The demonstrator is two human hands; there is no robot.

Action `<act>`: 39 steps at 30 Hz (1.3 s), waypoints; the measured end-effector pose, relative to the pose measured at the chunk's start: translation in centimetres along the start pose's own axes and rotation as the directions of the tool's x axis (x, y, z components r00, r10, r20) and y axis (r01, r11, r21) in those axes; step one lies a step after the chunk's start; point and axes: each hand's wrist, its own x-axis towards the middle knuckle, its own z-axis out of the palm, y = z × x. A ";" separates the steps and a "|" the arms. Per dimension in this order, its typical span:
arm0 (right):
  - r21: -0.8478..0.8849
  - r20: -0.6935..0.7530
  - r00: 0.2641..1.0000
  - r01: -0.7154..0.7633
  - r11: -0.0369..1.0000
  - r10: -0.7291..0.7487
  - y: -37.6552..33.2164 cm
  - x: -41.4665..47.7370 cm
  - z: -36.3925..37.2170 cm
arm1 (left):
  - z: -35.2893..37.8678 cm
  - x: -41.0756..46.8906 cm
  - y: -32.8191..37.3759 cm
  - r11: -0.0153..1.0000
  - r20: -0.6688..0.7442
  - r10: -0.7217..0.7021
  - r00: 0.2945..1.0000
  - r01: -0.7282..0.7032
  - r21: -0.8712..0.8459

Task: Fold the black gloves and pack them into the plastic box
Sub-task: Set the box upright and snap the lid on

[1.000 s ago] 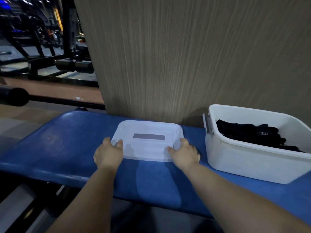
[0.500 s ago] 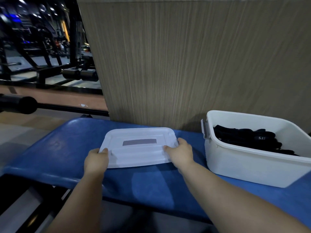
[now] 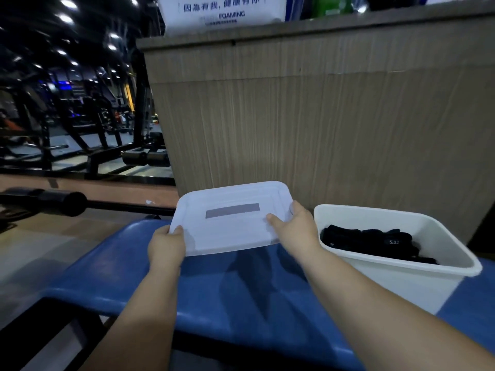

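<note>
Both hands are on the lid (image 3: 230,218). The left hand (image 3: 166,247) pinches the near-left corner, thumb on top. The right hand (image 3: 294,228) grips the right edge, thumb on top. The lid is held clear of the blue counter (image 3: 241,295), tilted, with its grey label (image 3: 232,210) up and its shadow on the padding. The black gloves (image 3: 375,241) are heaped inside the uncovered white plastic box (image 3: 401,279), which stands on the counter just right of the right hand. A wood-grain panel (image 3: 321,129) is directly behind, with a sign (image 3: 222,12) on top. Dim gym to the left: dark machines (image 3: 80,124), and a black bar (image 3: 53,202) behind the counter.
</note>
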 end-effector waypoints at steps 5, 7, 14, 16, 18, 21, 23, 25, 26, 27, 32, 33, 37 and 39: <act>-0.050 -0.126 0.991 0.031 0.998 -0.037 0.4 0.0 -5.6 | 3.2 -2.6 3.6 0.997 0.077 0.049 0.996 -0.044 -0.062; -0.072 -0.160 0.987 0.007 0.997 -0.019 1.0 -0.1 -8.0 | 5.0 -4.1 4.8 0.994 0.126 0.088 0.988 -0.080 -0.069; -0.070 -0.282 0.947 -0.177 0.982 0.151 5.0 -1.1 -17.3 | 12.9 -10.7 6.9 0.987 0.318 0.158 0.935 -0.138 -0.084; -0.089 -0.312 0.929 -0.238 0.967 0.200 6.5 -1.2 -19.6 | 15.1 -12.3 7.0 0.986 0.366 0.164 0.916 -0.143 -0.084; -0.127 -0.336 0.910 -0.300 0.945 0.244 7.9 -1.2 -21.4 | 17.0 -13.8 7.0 0.985 0.415 0.175 0.893 -0.160 -0.070; -0.152 -0.353 0.892 -0.352 0.924 0.282 9.6 -1.2 -23.2 | 18.9 -15.5 6.8 0.982 0.452 0.177 0.874 -0.185 -0.028; -0.156 -0.345 0.889 -0.372 0.915 0.303 10.4 -1.1 -23.7 | 19.7 -16.2 6.8 0.977 0.445 0.183 0.877 -0.214 0.019; -0.159 -0.333 0.885 -0.393 0.906 0.326 11.2 -1.0 -23.8 | 20.3 -16.4 6.7 0.972 0.436 0.178 0.882 -0.228 0.065; -0.168 -0.332 0.882 -0.404 0.899 0.334 11.4 -0.9 -23.8 | 20.5 -16.4 6.6 0.968 0.443 0.165 0.881 -0.232 0.099; -0.178 -0.332 0.881 -0.410 0.894 0.338 11.8 -0.8 -23.7 | 20.7 -16.3 6.6 0.961 0.458 0.156 0.875 -0.242 0.134; -0.189 -0.322 0.879 -0.425 0.886 0.353 12.7 -0.1 -23.6 | 21.3 -15.4 5.0 0.940 0.508 0.103 0.855 -0.250 0.232; -0.197 -0.316 0.880 -0.425 0.883 0.353 12.8 0.0 -23.6 | 21.5 -15.3 4.8 0.937 0.512 0.099 0.853 -0.254 0.242; -0.248 -0.293 0.889 -0.425 0.871 0.350 12.9 0.4 -23.8 | 21.3 -15.2 5.7 0.910 0.531 0.089 0.843 -0.286 0.302; -0.280 -0.285 0.892 -0.427 0.859 0.351 12.8 0.6 -23.9 | 21.4 -15.2 6.2 0.885 0.570 0.094 0.816 -0.331 0.328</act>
